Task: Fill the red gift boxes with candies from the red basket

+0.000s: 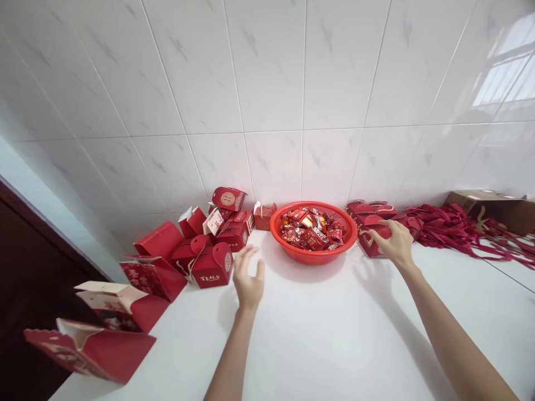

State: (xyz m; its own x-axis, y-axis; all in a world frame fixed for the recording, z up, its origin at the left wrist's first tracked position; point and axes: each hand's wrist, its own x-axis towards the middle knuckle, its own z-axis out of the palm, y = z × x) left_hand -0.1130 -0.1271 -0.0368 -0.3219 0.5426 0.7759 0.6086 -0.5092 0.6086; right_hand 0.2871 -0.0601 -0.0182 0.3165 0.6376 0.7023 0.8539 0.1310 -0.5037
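My left hand (249,278) hovers over the white table, fingers apart and holding nothing, just right of a red box with gold writing (212,267). On the right, my right hand (390,242) is raised beside a red box (371,239), thumb and fingers spread; its fingertips overlap the box in view, and whether they touch it I cannot tell. Between the hands, near the wall, sits a red plastic basket (313,256) full of red-wrapped sweets (313,236).
Several red boxes, some with open tops (112,348), line the table's left edge. Dark red ribbons (443,225) lie at the right, beside a cardboard box (518,214). A tiled wall (271,72) rises behind the white table (309,334).
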